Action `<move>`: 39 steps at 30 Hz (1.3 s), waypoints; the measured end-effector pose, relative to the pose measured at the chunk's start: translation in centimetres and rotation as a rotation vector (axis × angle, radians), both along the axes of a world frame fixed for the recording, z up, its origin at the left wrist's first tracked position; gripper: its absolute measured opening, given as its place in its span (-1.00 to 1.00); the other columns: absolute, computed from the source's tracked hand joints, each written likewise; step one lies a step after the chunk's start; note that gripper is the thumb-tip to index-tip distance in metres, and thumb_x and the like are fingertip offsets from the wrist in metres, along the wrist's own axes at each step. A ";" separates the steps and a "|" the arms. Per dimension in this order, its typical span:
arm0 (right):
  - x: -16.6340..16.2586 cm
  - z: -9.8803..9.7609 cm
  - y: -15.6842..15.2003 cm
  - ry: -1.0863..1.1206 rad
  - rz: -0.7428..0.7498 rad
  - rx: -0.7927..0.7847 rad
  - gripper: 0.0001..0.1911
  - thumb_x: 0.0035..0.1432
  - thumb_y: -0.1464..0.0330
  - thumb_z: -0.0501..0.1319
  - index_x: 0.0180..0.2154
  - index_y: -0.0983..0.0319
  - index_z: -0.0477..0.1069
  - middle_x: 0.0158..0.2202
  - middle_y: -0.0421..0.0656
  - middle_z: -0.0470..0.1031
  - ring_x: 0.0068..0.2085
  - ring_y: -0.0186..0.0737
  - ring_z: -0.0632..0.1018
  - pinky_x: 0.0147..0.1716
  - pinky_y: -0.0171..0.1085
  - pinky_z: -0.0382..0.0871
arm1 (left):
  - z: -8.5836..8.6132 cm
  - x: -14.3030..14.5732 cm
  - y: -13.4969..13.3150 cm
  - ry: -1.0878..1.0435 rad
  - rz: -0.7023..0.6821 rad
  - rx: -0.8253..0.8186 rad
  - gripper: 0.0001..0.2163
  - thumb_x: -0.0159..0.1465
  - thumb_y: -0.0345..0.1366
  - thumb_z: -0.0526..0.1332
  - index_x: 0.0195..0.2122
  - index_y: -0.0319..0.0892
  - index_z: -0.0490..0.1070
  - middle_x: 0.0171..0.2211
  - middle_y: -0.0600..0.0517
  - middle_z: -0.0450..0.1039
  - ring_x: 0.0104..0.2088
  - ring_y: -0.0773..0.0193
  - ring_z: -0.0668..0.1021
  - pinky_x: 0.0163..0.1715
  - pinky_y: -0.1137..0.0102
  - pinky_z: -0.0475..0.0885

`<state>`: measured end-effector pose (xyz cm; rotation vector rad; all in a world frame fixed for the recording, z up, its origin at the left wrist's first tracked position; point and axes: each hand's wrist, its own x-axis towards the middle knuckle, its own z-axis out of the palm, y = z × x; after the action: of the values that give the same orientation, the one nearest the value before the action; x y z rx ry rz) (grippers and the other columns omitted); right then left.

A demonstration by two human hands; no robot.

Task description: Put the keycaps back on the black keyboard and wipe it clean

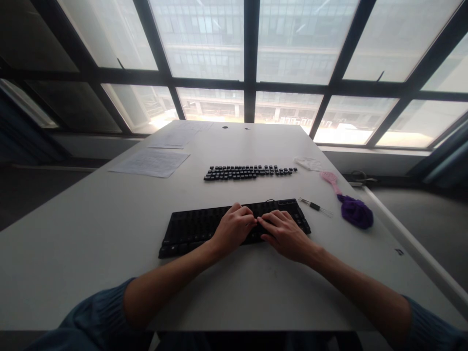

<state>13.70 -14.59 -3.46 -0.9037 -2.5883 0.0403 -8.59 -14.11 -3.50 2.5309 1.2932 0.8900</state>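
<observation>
Blue sleeves (98, 309) frame the near edge of the table (91, 239), with bare forearms reaching inward to the keyboard (192, 226). Both hands work close together, so crowding looks like the main risk: if one finger pushes while another pulls, a key could be pressed crooked, or a small part could slip away under the fingers. Uneven force might also turn the keyboard, which sits at a slight angle on the smooth top. A hard shove away from the body could drive it toward the loose caps (234, 173), set out in rows beyond it, and scatter them. The tool (314, 206) lies just beside the right end, where a sideways sweep of the right hand (287, 236) could knock it.

As for position, the keyboard lies directly beneath the fingers, which meet right of its middle; its left part extends well past the left hand (234, 226). That hand is curled, thumb and forefinger drawn nearly together. On the other, the fingers are bent and loosely parted, forefinger pointing at the left hand's tips and thumb low over the near keys. Whether either pinches anything small, I cannot tell.
</observation>
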 end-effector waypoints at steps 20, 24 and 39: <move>0.0 -0.2 0.1 -0.018 -0.005 0.009 -0.53 0.36 0.27 0.22 0.24 0.24 0.35 0.10 0.05 0.49 0.07 0.05 0.43 0.02 0.02 0.31 | 0.0 -0.9 0.2 0.055 -0.052 0.036 -0.82 0.39 -0.25 0.23 -0.24 -0.06 0.65 -0.21 0.00 0.58 -0.20 0.17 0.43 -0.10 0.26 0.41; -0.1 -0.3 0.1 -0.010 -0.014 0.005 -0.54 0.36 0.26 0.21 0.23 0.25 0.36 0.11 0.04 0.49 0.07 0.05 0.42 0.04 0.02 0.30 | 0.0 -1.0 0.1 0.070 -0.058 0.044 -0.79 0.41 -0.26 0.20 -0.23 -0.05 0.66 -0.20 0.01 0.59 -0.20 0.18 0.43 -0.10 0.26 0.40; -0.2 -0.5 0.3 0.097 -0.028 -0.036 -0.66 0.42 0.31 0.12 0.15 0.23 0.44 0.03 0.01 0.54 0.02 -0.02 0.45 0.01 -0.02 0.31 | -1.0 -1.1 0.8 -0.142 -0.042 -0.122 -0.89 0.32 -0.28 0.32 -0.23 -0.03 0.68 -0.26 0.02 0.62 -0.20 0.18 0.49 -0.11 0.30 0.42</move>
<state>13.50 -14.27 -4.01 -0.9271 -2.4926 0.1205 -9.71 -13.30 -4.45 2.3475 1.2087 0.9335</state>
